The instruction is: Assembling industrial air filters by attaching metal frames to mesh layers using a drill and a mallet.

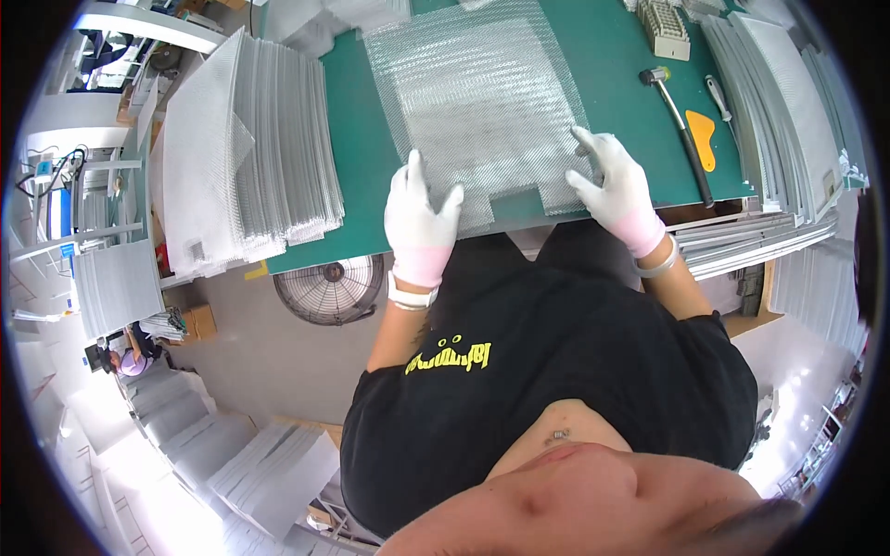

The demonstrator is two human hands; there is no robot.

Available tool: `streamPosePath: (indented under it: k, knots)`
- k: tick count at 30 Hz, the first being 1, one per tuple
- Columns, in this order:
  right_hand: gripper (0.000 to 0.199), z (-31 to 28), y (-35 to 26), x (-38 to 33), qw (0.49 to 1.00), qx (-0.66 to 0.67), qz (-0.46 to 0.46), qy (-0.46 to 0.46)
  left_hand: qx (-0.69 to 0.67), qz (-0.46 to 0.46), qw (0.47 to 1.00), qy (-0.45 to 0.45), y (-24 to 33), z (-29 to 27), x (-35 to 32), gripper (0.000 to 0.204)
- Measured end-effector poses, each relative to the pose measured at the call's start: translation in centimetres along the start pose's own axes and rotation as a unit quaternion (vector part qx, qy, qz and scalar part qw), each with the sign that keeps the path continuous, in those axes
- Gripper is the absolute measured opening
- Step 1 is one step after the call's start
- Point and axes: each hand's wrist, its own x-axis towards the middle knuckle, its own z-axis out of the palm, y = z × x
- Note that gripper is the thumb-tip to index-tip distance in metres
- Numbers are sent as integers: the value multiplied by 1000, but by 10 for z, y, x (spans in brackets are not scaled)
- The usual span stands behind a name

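A translucent sheet with a fine mesh pattern (482,102) lies flat on the green tabletop (616,93), with a notch in its near edge. Paler layers show within its outline, but I cannot tell how many sheets there are. My left hand (420,218), in a white glove with a pink cuff, is at the sheet's near left side, index finger and thumb apart. At the near right side is my right hand (616,193), gloved alike, its fingers spread by the sheet's edge. Neither hand grips anything.
A tall stack of mesh sheets (287,148) stands at the left. On the right lie a mallet (681,125), a yellow scraper (701,139) and a grey-handled tool (717,95). More sheets (779,102) are stacked beyond them. A floor fan (331,289) stands below the table's front edge.
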Motion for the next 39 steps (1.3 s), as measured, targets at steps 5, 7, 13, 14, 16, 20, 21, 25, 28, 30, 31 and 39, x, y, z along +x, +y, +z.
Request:
streamPosePath:
  k: [5,7,13,14,16,20,21,25,28,30,31,39]
  knots:
    - [50,10,12,6,1000,-22,-12,-4,27,6,1000,-11,-8,19,0,74]
    - [50,15,15,4,999,-29,-13,-5,35,7,999,-11,-12,23,2,74]
    - [53,31,27,-1,996,-90,-10,-12,25,4,999,-41,-24,36,0,75]
    - [54,32,28,-1,995,-96,1,-20,30,-3,998,-53,-23,36,0,75]
    - [54,32,31,-2,996,-91,-4,-19,33,-8,997,-64,-24,37,-1,75]
    - [54,34,35,-1,995,-94,-17,-16,32,-2,998,-56,-26,37,-1,74]
    - [54,34,35,0,995,-95,-18,-15,30,-7,998,-57,-26,37,0,74]
    - [54,31,33,3,995,-100,-6,-25,13,-13,998,-54,-25,37,1,73]
    - [54,29,30,5,994,-107,9,-37,6,-32,998,-61,-26,38,0,74]
    - [54,30,24,9,993,-106,12,-49,31,-60,995,-76,-22,33,3,74]
    - [52,24,17,12,983,-162,36,-75,52,-87,990,-95,-17,30,5,75]
    - [57,62,-133,115,959,39,-258,-108,127,18,975,-183,-35,28,26,57]
